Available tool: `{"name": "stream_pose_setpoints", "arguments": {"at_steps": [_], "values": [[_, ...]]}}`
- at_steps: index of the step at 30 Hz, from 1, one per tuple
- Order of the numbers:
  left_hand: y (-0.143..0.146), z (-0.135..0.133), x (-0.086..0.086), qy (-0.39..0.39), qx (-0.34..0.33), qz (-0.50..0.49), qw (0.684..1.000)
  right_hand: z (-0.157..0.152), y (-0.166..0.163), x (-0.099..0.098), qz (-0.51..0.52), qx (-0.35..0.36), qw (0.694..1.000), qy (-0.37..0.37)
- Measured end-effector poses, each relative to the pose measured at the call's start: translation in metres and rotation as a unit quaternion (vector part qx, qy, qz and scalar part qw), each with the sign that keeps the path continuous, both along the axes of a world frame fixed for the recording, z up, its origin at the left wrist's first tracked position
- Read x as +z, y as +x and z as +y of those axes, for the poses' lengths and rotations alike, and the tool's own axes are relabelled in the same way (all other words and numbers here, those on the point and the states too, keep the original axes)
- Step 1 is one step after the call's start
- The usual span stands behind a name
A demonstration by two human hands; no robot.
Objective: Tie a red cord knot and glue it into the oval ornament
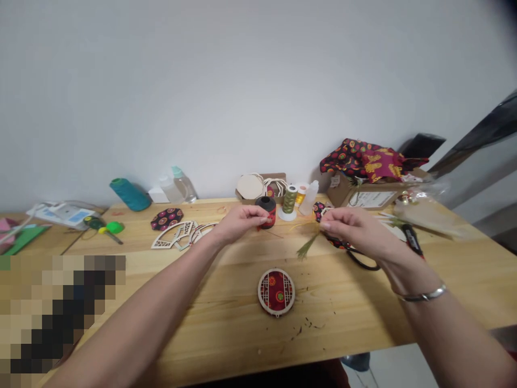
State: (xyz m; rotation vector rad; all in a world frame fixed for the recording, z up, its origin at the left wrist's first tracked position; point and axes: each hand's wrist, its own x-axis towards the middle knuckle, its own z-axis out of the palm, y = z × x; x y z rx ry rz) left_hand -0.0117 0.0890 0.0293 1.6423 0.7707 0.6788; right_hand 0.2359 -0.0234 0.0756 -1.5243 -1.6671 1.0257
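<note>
Two hands: both reach out over the wooden table (444,280), in the middle of the frame, a little apart from each other.
Left hand: the left hand (242,221) is left of the middle. Its fingertips are pinched together. What they pinch is too thin to tell.
Black spool: the black spool (265,207) stands upright, just behind the left hand's fingertips. It has red thread low on it.
Right hand: the right hand (351,229) is right of the middle. Its thumb and fingers are squeezed tight on the top of the green tassel (307,245).
Green tassel: it hangs down and to the left from the right hand's fingertips. Its loose end spreads out just above the table, between the two hands.
Bracelet: a silver bracelet (424,295) sits on the right wrist.
Round wooden piece: the round wooden piece (276,291) lies flat below the hands, near the front edge of the table. It has red cloth inside.
Scissors: the black scissors (363,262) lie under the right hand.
Wooden fans: the flat wooden fan shapes (181,234) lie to the left of the left hand.
Green spool: the green spool (290,199) stands right beside the black spool, with a white bottle (309,198) next to it.
Teal spool: the teal spool (130,194) lies far back on the left, near the wall.
Box: the cardboard box (363,198) sits at the back right, with bright cloth (367,159) piled on top.
Lower left corner: it is blurred out.
</note>
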Motion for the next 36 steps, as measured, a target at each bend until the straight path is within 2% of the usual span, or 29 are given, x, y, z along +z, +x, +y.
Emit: {"name": "stream_pose_setpoints", "arguments": {"at_steps": [6,9,11,14,17,19,22,25,27,31,33,36], "values": [[0.004,0.01,-0.012,0.003,0.029,-0.017,0.999,-0.027,0.057,-0.001,-0.03,-0.126,0.99,0.051],[0.003,0.011,-0.014,0.009,0.038,-0.017,0.999,-0.035,0.082,-0.011,-0.051,-0.202,0.976,0.066],[0.004,0.01,-0.014,0.003,0.042,-0.019,0.999,-0.035,0.091,-0.019,-0.086,-0.227,0.969,0.052],[0.008,0.005,-0.011,-0.003,0.065,-0.01,0.998,-0.028,0.086,-0.031,-0.195,-0.218,0.955,0.057],[0.011,-0.007,-0.003,0.007,0.117,0.001,0.993,-0.015,0.06,-0.034,-0.304,-0.199,0.921,0.14],[0.007,-0.017,0.005,0.014,0.156,0.0,0.988,-0.006,0.039,-0.032,-0.321,-0.18,0.913,0.174],[-0.006,-0.036,0.019,0.044,0.197,-0.008,0.979,0.006,0.019,-0.029,-0.321,-0.148,0.919,0.172],[-0.025,-0.055,0.029,0.088,0.265,-0.062,0.958,0.013,0.02,-0.03,-0.314,-0.153,0.921,0.174],[-0.034,-0.067,0.03,0.081,0.281,-0.09,0.952,0.012,0.03,-0.033,-0.338,-0.187,0.909,0.157],[-0.034,-0.084,0.015,-0.052,0.24,-0.141,0.959,0.001,0.055,-0.045,-0.401,-0.252,0.877,0.08],[-0.028,-0.088,0.001,-0.109,0.221,-0.165,0.955,-0.004,0.062,-0.055,-0.395,-0.255,0.881,0.058],[-0.019,-0.089,-0.019,-0.145,0.207,-0.162,0.954,-0.006,0.062,-0.067,-0.374,-0.218,0.9,0.049]]}}
